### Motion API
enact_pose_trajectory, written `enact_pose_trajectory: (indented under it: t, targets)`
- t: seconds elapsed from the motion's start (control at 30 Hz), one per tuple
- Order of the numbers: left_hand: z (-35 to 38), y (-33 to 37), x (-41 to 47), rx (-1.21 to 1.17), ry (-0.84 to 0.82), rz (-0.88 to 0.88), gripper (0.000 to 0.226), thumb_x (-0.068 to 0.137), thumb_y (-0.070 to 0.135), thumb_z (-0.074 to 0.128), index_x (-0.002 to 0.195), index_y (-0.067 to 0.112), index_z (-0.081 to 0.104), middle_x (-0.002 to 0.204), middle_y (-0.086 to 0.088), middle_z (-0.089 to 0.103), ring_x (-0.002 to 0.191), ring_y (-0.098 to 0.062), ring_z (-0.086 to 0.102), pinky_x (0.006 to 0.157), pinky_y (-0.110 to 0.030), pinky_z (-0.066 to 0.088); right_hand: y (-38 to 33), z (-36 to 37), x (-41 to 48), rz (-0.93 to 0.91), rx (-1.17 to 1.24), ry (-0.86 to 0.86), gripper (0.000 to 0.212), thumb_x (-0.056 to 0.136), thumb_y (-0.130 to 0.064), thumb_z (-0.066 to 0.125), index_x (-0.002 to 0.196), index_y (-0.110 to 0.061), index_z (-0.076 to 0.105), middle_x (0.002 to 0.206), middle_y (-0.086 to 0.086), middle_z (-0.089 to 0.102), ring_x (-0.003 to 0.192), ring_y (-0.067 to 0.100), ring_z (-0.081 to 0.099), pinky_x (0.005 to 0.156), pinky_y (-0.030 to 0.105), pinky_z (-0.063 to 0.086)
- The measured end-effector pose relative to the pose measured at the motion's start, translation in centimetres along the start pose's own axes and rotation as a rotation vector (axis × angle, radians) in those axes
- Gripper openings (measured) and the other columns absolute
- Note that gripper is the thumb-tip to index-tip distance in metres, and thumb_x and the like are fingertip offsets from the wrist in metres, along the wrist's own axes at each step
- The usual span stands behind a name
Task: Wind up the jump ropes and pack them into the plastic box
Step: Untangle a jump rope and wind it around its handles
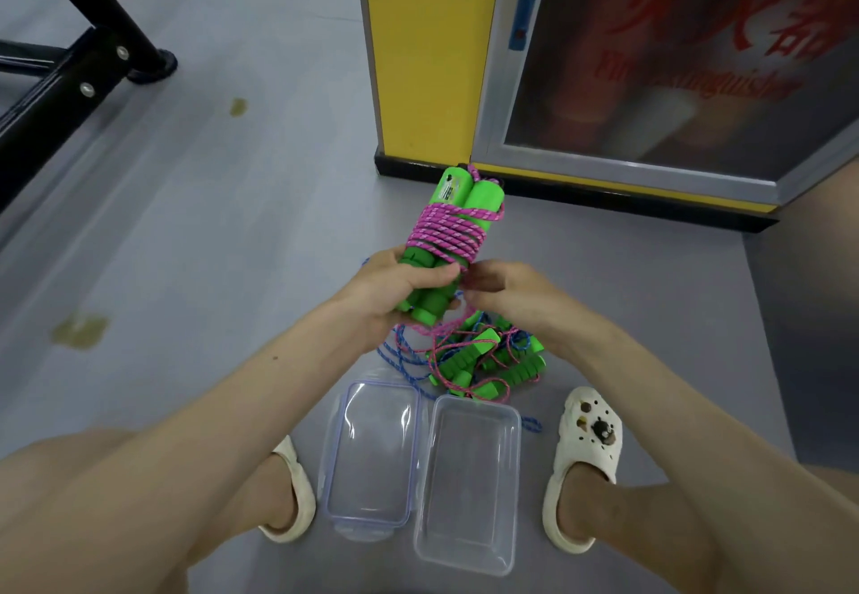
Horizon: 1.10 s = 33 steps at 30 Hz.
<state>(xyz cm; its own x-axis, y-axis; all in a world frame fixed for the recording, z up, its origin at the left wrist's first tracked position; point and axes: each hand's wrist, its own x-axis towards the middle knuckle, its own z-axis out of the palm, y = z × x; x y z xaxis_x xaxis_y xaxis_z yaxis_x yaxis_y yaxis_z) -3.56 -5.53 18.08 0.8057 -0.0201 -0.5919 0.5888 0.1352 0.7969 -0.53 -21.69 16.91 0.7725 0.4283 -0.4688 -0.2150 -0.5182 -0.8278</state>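
A: While the left hand (395,289) is wrapped round the lower ends of the two green handles (485,203), held above the floor (232,244), what does item one need?

B: Item one, pink jump rope (446,233): coils stacked mid-handle. The right hand (506,291) pinches the loose tail at the lowest coil. Advice: hold it taut and tuck the end under a turn, so the bundle does not spring apart.

A: Item two?

B: Clear plastic box (469,477), open, on the floor between the two sandals (585,454); its lid (372,449) lies just beside its left side. No rope packed in it yet.

A: Obstructions?

B: Tangled pile of unwound ropes (483,358), pink and blue cords crossed, just beyond the box's far edge. A strand seems to run from it up toward the held bundle and may snag. Yellow pillar (427,49) and glazed cabinet (674,72) stand well behind.
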Motion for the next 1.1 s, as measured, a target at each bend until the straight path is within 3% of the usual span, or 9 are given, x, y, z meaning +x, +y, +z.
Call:
enact_pose_trajectory:
  t: [0.1, 0.17, 0.4, 0.53, 0.67, 0.77, 0.83, 0.93, 1.1]
  targets:
    - [0.2, 0.4, -0.2, -0.016, -0.032, 0.017, 0.036, 0.083, 0.011, 0.069, 0.117, 0.003, 0.06, 0.09, -0.011, 0.07, 0.072, -0.022, 0.069, 0.055, -0.024, 0.054, -0.3, 0.1, -0.2, -0.035, 0.114, 0.028, 0.015, 0.092, -0.004, 0.054, 0.102, -0.014, 0.058, 0.078, 0.003, 0.067, 0.064, 0.001, 0.062, 0.065, 0.01, 0.047]
    - [0.0, 0.4, -0.2, 0.014, -0.022, 0.025, 0.038, 0.082, 0.013, 0.07, 0.119, 0.006, 0.059, 0.087, -0.007, 0.071, 0.072, -0.021, 0.07, 0.058, -0.024, 0.055, -0.2, 0.0, -0.3, -0.031, 0.129, 0.092, 0.009, 0.092, -0.011, 0.058, 0.098, -0.017, 0.056, 0.067, 0.005, 0.062, 0.049, 0.004, 0.056, 0.051, 0.016, 0.044]
    - [-0.3, 0.4, -0.6, 0.058, -0.024, 0.042, 0.04, 0.081, 0.011, 0.072, 0.118, 0.007, 0.058, 0.08, -0.001, 0.072, 0.069, -0.019, 0.071, 0.062, -0.027, 0.056, 0.4, -0.2, 0.4, -0.066, -0.344, 0.215, 0.016, 0.095, -0.023, 0.054, 0.09, -0.012, 0.065, 0.079, 0.002, 0.059, 0.069, 0.013, 0.054, 0.061, 0.024, 0.038]
    - [-0.5, 0.9, -0.5, 0.062, -0.018, 0.069, 0.04, 0.08, 0.012, 0.073, 0.117, 0.008, 0.059, 0.087, -0.002, 0.072, 0.074, -0.021, 0.071, 0.063, -0.028, 0.055, -0.1, 0.1, 0.1, 0.072, 0.218, 0.086, 0.023, 0.099, -0.013, 0.046, 0.081, -0.008, 0.059, 0.055, 0.001, 0.054, 0.039, 0.006, 0.042, 0.042, 0.019, 0.038]
    - [-0.3, 0.6, -0.4, 0.215, 0.049, 0.129, 0.038, 0.077, 0.009, 0.076, 0.112, 0.01, 0.06, 0.09, -0.008, 0.071, 0.069, -0.019, 0.071, 0.06, -0.028, 0.057, -0.6, 0.2, 0.0, -0.03, -0.15, 0.047, 0.01, 0.096, -0.01, 0.051, 0.088, -0.013, 0.057, 0.049, 0.001, 0.06, 0.034, 0.006, 0.051, 0.037, 0.016, 0.037]
    - [-0.2, 0.2, -0.5, 0.226, 0.035, 0.135, 0.035, 0.078, 0.005, 0.075, 0.109, 0.01, 0.06, 0.084, -0.005, 0.07, 0.062, -0.015, 0.07, 0.054, -0.022, 0.055, -0.6, -0.2, 0.0, 0.075, -0.19, -0.037, 0.017, 0.089, 0.003, 0.052, 0.086, -0.014, 0.052, 0.059, 0.01, 0.066, 0.047, 0.016, 0.064, 0.043, 0.023, 0.05]
    - [-0.5, 0.3, -0.5, 0.235, 0.037, 0.142, 0.034, 0.078, 0.006, 0.075, 0.108, 0.012, 0.06, 0.084, -0.005, 0.07, 0.064, -0.015, 0.07, 0.054, -0.022, 0.055, -0.6, -0.5, 0.2, 0.118, -0.247, 0.047, 0.019, 0.089, 0.001, 0.053, 0.077, -0.013, 0.055, 0.064, 0.009, 0.064, 0.048, 0.012, 0.063, 0.044, 0.018, 0.049]
    - [-1.2, 0.7, -0.2, 0.304, 0.094, 0.185, 0.036, 0.077, 0.007, 0.076, 0.108, 0.011, 0.059, 0.09, -0.009, 0.069, 0.069, -0.02, 0.071, 0.057, -0.025, 0.057, -0.6, -0.6, 0.8, 0.18, -0.063, 0.151, 0.023, 0.091, 0.004, 0.048, 0.079, -0.009, 0.064, 0.059, 0.004, 0.059, 0.036, 0.003, 0.052, 0.039, 0.015, 0.041]
    - [-1.1, 0.3, 0.3, 0.667, 0.275, 0.349, 0.034, 0.075, 0.018, 0.079, 0.099, 0.018, 0.055, 0.084, -0.002, 0.064, 0.073, -0.021, 0.065, 0.068, -0.04, 0.057, -1.0, -0.3, 0.6, 0.199, 0.286, -0.054, 0.018, 0.096, -0.002, 0.047, 0.099, 0.005, 0.062, 0.059, 0.009, 0.054, 0.034, 0.004, 0.031, 0.032, 0.014, 0.02]
